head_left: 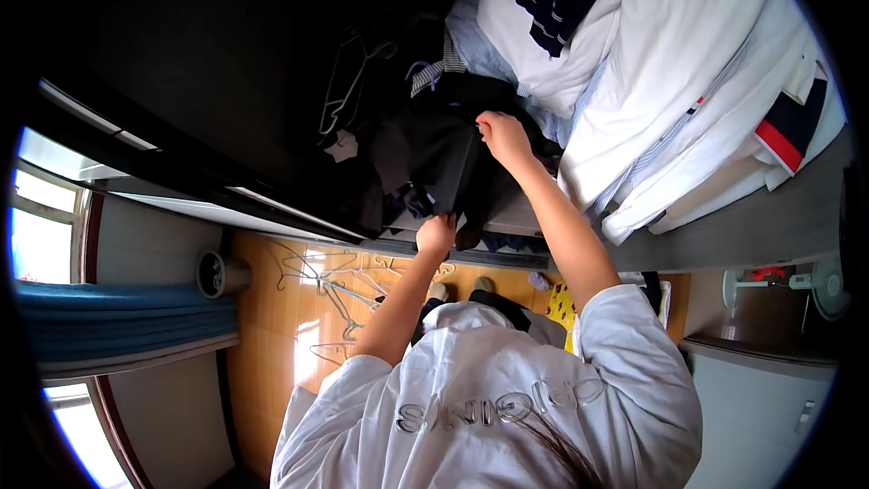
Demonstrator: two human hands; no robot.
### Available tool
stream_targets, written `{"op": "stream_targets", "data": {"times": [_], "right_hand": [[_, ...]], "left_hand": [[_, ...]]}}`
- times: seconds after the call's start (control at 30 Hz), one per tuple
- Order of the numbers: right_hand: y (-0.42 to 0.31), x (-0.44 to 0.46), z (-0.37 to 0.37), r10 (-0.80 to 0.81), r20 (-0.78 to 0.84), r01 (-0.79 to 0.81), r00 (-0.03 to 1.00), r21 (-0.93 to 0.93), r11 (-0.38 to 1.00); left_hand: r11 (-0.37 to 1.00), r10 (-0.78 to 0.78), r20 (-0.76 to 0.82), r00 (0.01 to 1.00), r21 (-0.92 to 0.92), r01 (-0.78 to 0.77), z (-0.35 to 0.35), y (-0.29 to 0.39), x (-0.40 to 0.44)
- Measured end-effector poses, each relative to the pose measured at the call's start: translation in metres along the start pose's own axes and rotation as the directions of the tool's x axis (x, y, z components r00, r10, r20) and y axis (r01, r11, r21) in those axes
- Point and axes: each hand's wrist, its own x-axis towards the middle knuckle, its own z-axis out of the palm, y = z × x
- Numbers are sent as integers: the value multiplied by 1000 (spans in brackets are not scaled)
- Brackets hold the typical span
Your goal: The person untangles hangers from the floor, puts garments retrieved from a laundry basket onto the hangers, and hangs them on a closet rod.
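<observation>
Inside a dark wardrobe, my left hand (436, 235) is closed on the lower edge of a black garment (434, 154). Higher and to the right, my right hand (503, 134) pinches dark cloth of the same pile; where one garment ends and another begins is hard to tell. A small black bunched piece (416, 199) lies just above my left hand. Beyond the dark clothes are a striped cloth (441, 72) and a purple hanger hook (422, 72). White shirts (670, 63) hang or lie to the right of my right hand.
A pale hanger (342, 91) is at the wardrobe's back left. Several wire hangers (339, 290) lie on the wooden floor (262, 335). A bin (223, 274) stands by the blue curtain (118, 319). On the right are a cabinet (751, 417) and a white fan (828, 285).
</observation>
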Motion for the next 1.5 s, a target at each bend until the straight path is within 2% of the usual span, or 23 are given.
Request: {"op": "stream_targets", "data": {"times": [0.07, 0.17, 0.2, 0.23, 0.27, 0.3, 0.33, 0.4, 0.43, 0.5, 0.53, 0.63, 0.77, 0.83, 0.87, 0.97, 1.03, 1.1, 1.13, 1.17, 1.3, 1.4, 1.5], "right_hand": [[3, -5, 2, 2, 5, -2, 1000, 15, 1000], [10, -7, 0, 41, -45, -41, 998, 7, 999], [10, -8, -1, 29, -27, -29, 999, -3, 1000], [10, -10, -1, 21, -11, -21, 1000, -11, 1000], [11, -11, 0, 12, 3, -12, 1000, -21, 1000], [12, -13, 1, 3, 18, -2, 1000, -34, 999], [13, -15, 2, 6, 25, -6, 1000, -14, 1000], [12, -21, 3, 26, 27, -25, 999, -11, 1000], [12, -25, 2, 31, 18, -31, 999, -5, 1000], [15, -32, 2, 71, 9, -71, 997, 6, 997], [16, -37, 1, 112, 30, -113, 993, 46, 992], [16, -57, -4, 198, 114, -213, 974, 138, 967], [8, -88, -12, 189, 239, -247, 952, 240, 939], [0, -100, -17, 164, 309, -251, 937, 269, 930], [-6, -103, -20, 84, 323, -163, 943, 226, 960], [-28, -98, -28, 100, 355, -239, 930, 374, 896], [-37, -86, -29, 7, 282, -116, 959, 372, 921], [-55, -74, -34, -25, 43, 15, 999, 197, 980], [-62, -68, -38, -17, 6, 16, 1000, 152, 988], [-63, -61, -36, -122, -101, 126, 987, 40, 991], [-66, -43, -33, -264, -119, 239, 957, -190, 952], [-63, -31, -33, -340, -70, 337, 938, -56, 940], [-73, -26, -33, -280, -38, 283, 959, 128, 951]], "left_hand": [[998, 47, 72, 996, -54, -43, 7, -14, 2], [924, 80, -156, 984, -360, -132, 45, -64, 39], [880, -68, -16, 998, -472, 52, 16, -53, 48], [853, -165, -138, 977, -517, 71, 14, -57, 68], [880, -58, -352, 934, -460, -119, 5, -56, 87], [804, -27, -360, 932, -563, -194, 0, -61, 115], [631, -103, -279, 955, -760, -154, 7, -68, 147], [493, -331, 2, 944, -853, 174, -47, -19, 144], [398, -438, 168, 883, -845, 358, -60, -9, 146], [105, -348, 286, 893, -934, 340, -52, -28, 162], [131, -302, 224, 926, -953, 273, -49, -32, 164], [376, -303, -198, 932, -924, -74, -35, -24, 163], [710, -142, -404, 904, -678, -191, -53, -8, 139], [803, 60, -454, 889, -507, -313, -72, 5, 126], [830, 133, -446, 885, -438, -346, -88, 19, 114], [846, 318, -446, 836, -265, -463, -137, 57, 88], [838, 416, -430, 802, -161, -521, -167, 73, 72], [811, 461, -463, 757, -127, -571, -188, 80, 61], [806, 472, -465, 749, -116, -580, -199, 82, 56], [801, 483, -471, 738, -102, -590, -208, 84, 53], [813, 487, -494, 720, -45, -581, -237, 80, 38], [850, 465, -476, 746, 6, -526, -254, 74, 28], [838, 488, -464, 739, 11, -546, -259, 65, 23]]}}
